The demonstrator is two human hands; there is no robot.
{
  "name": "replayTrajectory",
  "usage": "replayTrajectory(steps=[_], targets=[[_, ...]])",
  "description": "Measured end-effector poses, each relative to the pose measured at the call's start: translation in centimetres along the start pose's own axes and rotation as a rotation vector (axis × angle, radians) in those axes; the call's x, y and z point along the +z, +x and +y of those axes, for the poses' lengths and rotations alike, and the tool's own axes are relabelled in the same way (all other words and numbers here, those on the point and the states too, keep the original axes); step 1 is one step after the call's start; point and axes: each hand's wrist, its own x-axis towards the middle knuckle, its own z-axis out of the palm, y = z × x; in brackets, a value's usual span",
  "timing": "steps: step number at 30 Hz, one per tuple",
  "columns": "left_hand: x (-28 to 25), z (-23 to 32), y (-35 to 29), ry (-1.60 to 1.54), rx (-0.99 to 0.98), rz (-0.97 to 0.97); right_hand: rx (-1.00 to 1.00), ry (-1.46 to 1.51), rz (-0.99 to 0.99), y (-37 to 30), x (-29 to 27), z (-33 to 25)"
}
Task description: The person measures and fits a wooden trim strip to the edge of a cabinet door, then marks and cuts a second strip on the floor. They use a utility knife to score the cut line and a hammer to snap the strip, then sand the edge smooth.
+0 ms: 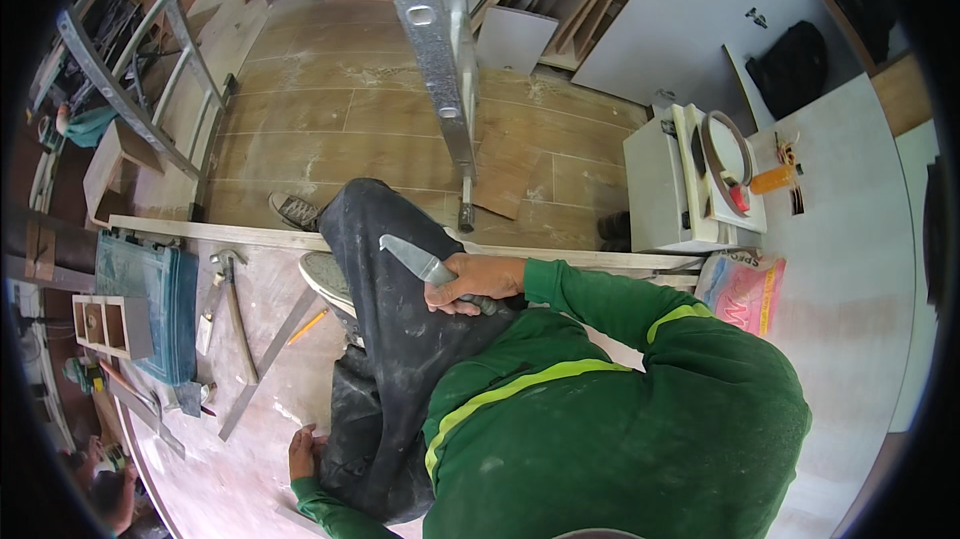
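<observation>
Dusty worktop (250, 459); R fingers (463, 286) w/ tapered tool (412, 260)

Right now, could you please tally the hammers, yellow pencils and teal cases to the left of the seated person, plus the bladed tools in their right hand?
Hammer: 1
Yellow pencil: 1
Teal case: 1
Bladed tool in the right hand: 1
Total: 4
</observation>
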Motion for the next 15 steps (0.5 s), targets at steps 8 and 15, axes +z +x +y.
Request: replayTrajectory(steps=[8, 15], targets=[[2.7, 0.9, -1.8, 0.073, 0.052, 0.039, -0.138, 0.255, -0.074, -0.2, -2.6, 1.6], [4.0, 0.7, -3.9, 0.114, 0.066, 0.063, -0.172, 0.339, -0.108, -1.2, -4.1, 3.2]])
